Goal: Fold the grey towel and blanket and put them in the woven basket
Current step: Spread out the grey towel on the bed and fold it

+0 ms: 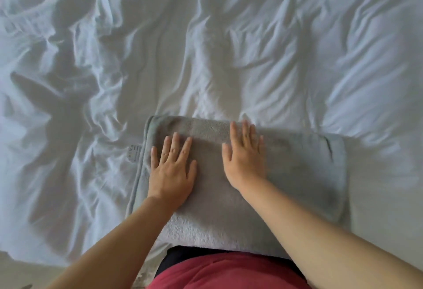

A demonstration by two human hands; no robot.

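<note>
here both hands, left hand (pixel 172 169) and right hand (pixel 245 158), press flat on the folded grey towel (pixel 297 174).

White bed sheet (pixel 251 48) spread across nearly the whole view, heavily creased, with soft shadows in the folds. Strip of pale floor (pixel 13 275) along the lower left edge.

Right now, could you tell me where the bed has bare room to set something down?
The white sheet lies bare beyond the folded grey cloth, to its left past the care label, and to its right. It is crowded at the near edge, where the left hand and right hand press flat on the cloth.
</note>
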